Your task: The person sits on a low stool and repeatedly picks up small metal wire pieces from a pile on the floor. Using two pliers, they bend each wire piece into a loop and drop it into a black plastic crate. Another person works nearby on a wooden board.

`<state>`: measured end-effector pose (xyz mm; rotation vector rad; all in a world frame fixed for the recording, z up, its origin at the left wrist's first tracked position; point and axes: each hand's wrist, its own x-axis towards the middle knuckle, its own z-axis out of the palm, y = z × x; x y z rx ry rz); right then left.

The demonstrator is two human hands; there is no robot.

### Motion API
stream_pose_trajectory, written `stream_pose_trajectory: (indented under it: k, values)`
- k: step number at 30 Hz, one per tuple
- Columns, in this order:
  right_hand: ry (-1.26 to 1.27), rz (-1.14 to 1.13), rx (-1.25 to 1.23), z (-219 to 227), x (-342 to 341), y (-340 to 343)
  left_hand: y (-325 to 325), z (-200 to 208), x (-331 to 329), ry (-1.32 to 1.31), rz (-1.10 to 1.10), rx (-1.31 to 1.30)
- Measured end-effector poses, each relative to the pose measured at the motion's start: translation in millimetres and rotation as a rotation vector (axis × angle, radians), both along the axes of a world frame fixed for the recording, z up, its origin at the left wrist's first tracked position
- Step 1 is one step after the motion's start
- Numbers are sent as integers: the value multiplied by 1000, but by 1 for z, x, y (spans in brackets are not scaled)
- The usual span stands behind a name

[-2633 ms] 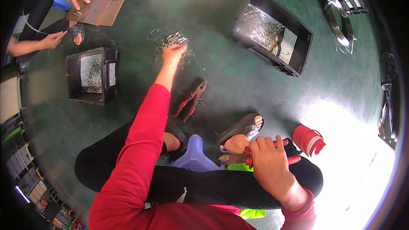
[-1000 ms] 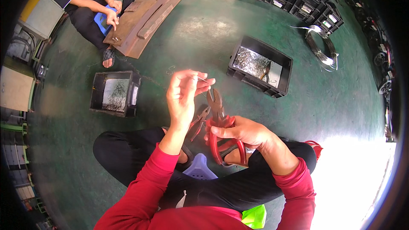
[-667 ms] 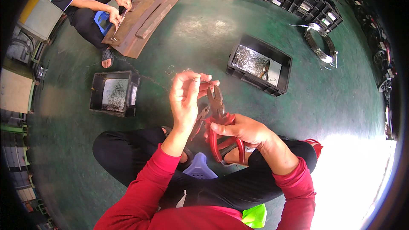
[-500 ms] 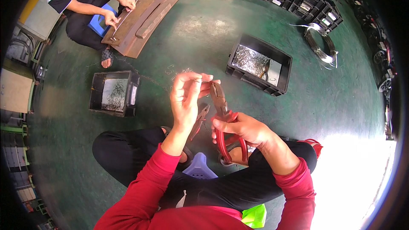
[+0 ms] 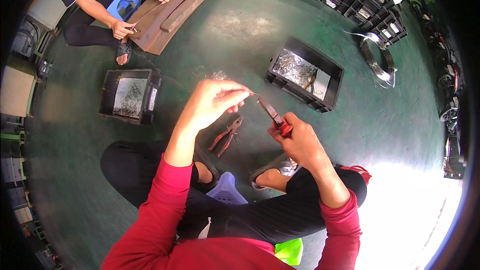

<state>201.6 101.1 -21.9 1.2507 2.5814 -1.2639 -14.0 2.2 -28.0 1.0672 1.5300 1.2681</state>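
Note:
Pinched between the thumb and fingers of my left hand point(image 5: 212, 101) is a short thin wire point(image 5: 255, 93), its end poking out to the right. My right hand point(image 5: 302, 142) is wrapped round the red handles of a pair of pliers point(image 5: 271, 112). The pliers' jaws point up and left, just below the wire's end, and seem apart from it. Most of the handles are hidden by my fingers. A second pair of red-handled pliers point(image 5: 227, 136) lies on the floor between my feet, below my left hand.
Two black bins, one at left point(image 5: 151, 97) and one at right point(image 5: 334, 87), hold bent wire pieces. A wire coil point(image 5: 376, 60) lies by stacked black crates point(image 5: 357, 0). At far left, a person's hands point(image 5: 121, 29) hold wire over a rusty metal beam point(image 5: 155, 45).
The pliers have turned and drawn back from the wire, their handles now folded into my right hand. My left hand has rotated, back upward. The other person's hands have shifted.

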Motion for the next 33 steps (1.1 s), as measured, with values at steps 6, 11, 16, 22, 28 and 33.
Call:
stream_pose_trajectory:
  k: [6, 11, 16, 22, 28, 33]
  values:
    - [-5, -16, 27, -1, 3, 2, -5, 6, 17, -80, -23, 15]
    - [-16, -19, -95, -1, 8, 2, -5, 1, 31, 56, 67, 25]
    - [4, 11, -237, 5, 10, 2, -2, -4, 40, 137, 105, 136]
    - [-43, -15, -340, 14, 7, 1, -2, -2, 42, 68, 118, 79]
    - [-61, -30, -349, 14, 5, 1, -3, -3, 37, -10, 97, 100]
    - [-49, -14, -334, 8, 6, 3, -3, -5, 36, 28, 82, 86]
